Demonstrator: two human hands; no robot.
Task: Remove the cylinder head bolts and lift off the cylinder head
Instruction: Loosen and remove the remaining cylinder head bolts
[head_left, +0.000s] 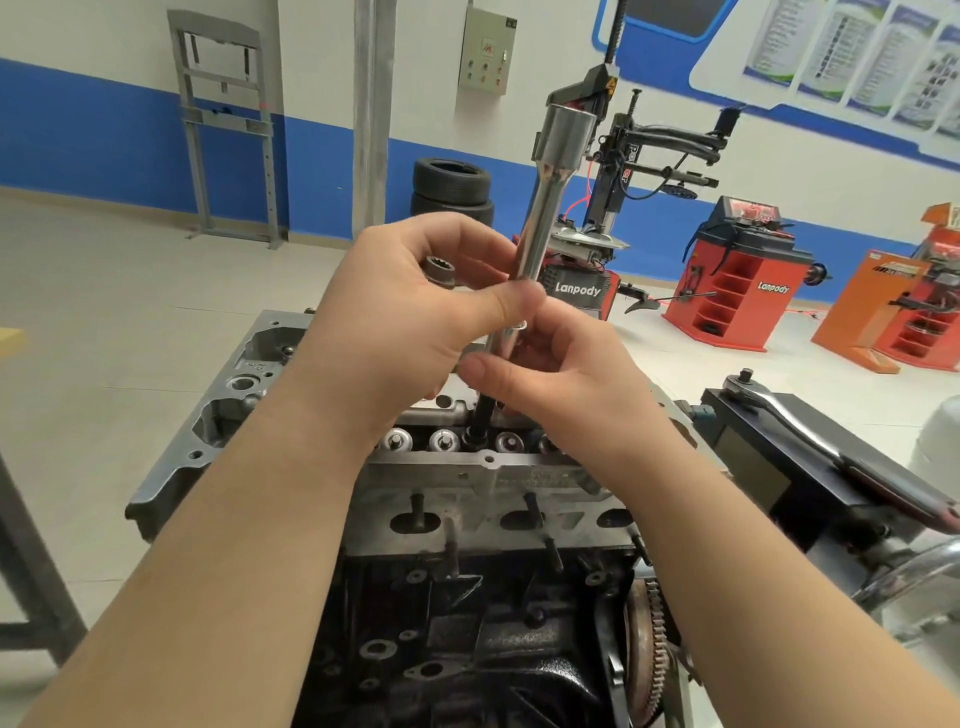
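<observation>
The lower end of the extension bar (540, 208) is hidden behind both hands; where it meets the dark bolt (477, 418) beneath cannot be made out. The far half of the cylinder head (467, 483) is blocked by the forearms, and the engine block (467, 639) is cut off at the bottom edge.

The left hand (410, 312) is curled round the bar's chrome shaft, thumb pressed across the front, with a small splined socket (440, 270) tucked among its fingers. The right hand (550, 374) sits just below and touching the left, fingers curled at the bar's lower end; exactly what they pinch is not visible. The bar stands tilted, its wide open end uppermost. The bolt runs down from under the hands into the head, between the valve tappets (444, 440).

The cylinder head lies on the block, directly under the hands. A ratchet (810, 431) rests on the black stand (779, 488) at right, well apart. Open floor (130, 291) lies left and beyond; a tyre changer (602, 218) stands behind.
</observation>
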